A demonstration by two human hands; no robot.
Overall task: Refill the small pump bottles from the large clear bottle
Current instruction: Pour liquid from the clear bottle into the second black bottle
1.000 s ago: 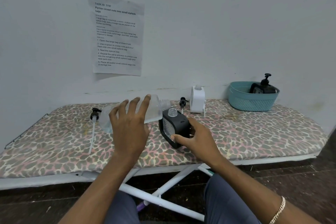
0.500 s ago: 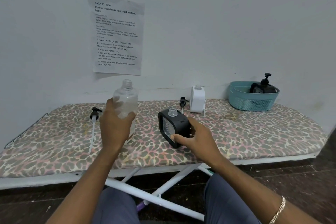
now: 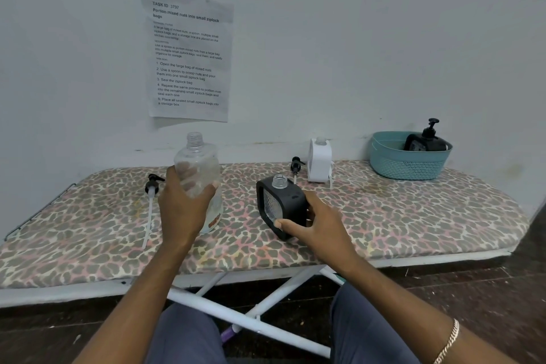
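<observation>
The large clear bottle [image 3: 201,162] stands upright and uncapped on the leopard-print board [image 3: 413,216], and my left hand [image 3: 183,210] grips its middle. To its right, my right hand [image 3: 319,227] holds a small black pump bottle [image 3: 280,204] whose clear neck is open, tilted a little toward me. A small white bottle [image 3: 319,162] without its pump stands near the wall. Two loose pump heads lie on the board: one [image 3: 150,201] left of the large bottle, one [image 3: 295,167] beside the white bottle.
A teal basket [image 3: 409,167] at the back right holds another black pump bottle [image 3: 427,140] with its pump on. A printed sheet [image 3: 189,53] hangs on the wall. The board's white legs [image 3: 251,322] cross in front of my knees.
My left hand has swung the large clear bottle from tipped over the black bottle's neck back to upright and set it down on the board. My right hand stays on the black bottle.
</observation>
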